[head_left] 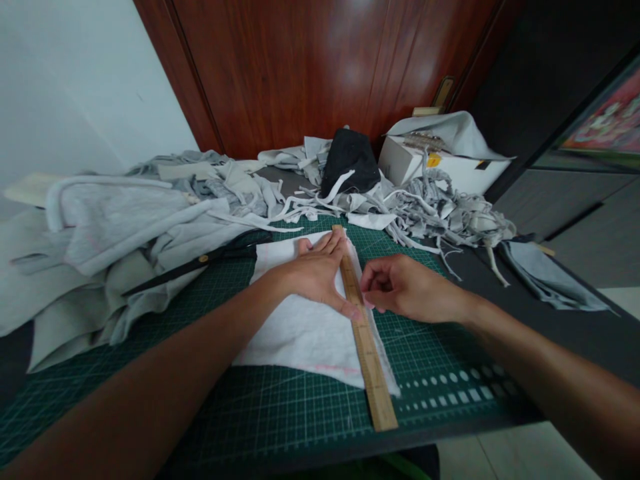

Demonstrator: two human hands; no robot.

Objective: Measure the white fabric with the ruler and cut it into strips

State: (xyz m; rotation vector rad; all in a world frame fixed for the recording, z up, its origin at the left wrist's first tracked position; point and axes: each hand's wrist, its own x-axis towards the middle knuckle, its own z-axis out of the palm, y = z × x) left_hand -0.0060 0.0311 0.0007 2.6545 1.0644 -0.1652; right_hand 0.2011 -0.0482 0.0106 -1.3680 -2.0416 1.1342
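A white cloth [310,333] with faint pink lines lies flat on the green cutting mat [425,353]. Along its right side rests a wooden ruler [369,353], leaving a narrow strip of cloth beyond it. My left hand [320,273] is spread over cloth and ruler, its thumb and fingertips pressing on the ruler. Just right of the ruler, my right hand [395,287] has its fingers curled in a pinch at the cloth's edge. A small pinkish thing shows at its fingertips, too small to name.
Black scissors [200,260] lie left of the cloth, partly on heaped grey fabric [115,227]. Behind are a black cloth bundle [350,163], tangled fabric strips [445,210] and a white box [450,170]. Folded grey cloth [550,277] lies at the right.
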